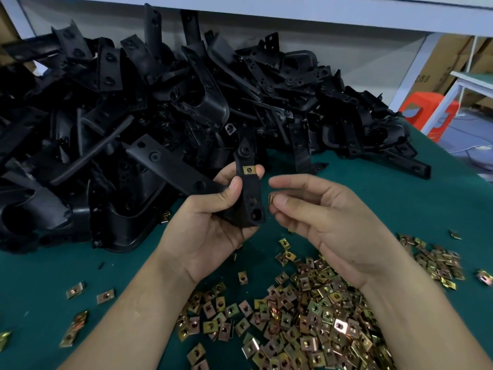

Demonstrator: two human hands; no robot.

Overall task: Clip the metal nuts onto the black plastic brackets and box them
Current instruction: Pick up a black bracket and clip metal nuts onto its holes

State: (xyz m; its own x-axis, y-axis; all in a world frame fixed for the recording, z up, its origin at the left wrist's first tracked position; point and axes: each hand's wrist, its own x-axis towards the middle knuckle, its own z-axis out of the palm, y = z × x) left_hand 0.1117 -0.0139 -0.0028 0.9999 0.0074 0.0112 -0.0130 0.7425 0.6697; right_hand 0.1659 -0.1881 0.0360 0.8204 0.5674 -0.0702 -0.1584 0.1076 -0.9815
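My left hand [205,225] grips a black plastic bracket [249,193] upright above the table. One brass-coloured metal nut [249,170] sits clipped on the bracket's upper part, under my left fingertip. My right hand [333,220] is just to the right of the bracket and pinches a loose metal nut [271,198] between thumb and fingers, close to the bracket's lower edge but apart from it.
A big heap of black brackets [133,116] fills the back and left of the green table [34,276]. Several loose nuts [306,316] lie scattered in a pile at the front right. An orange stool [424,108] and cardboard boxes [453,62] stand beyond the table's right edge.
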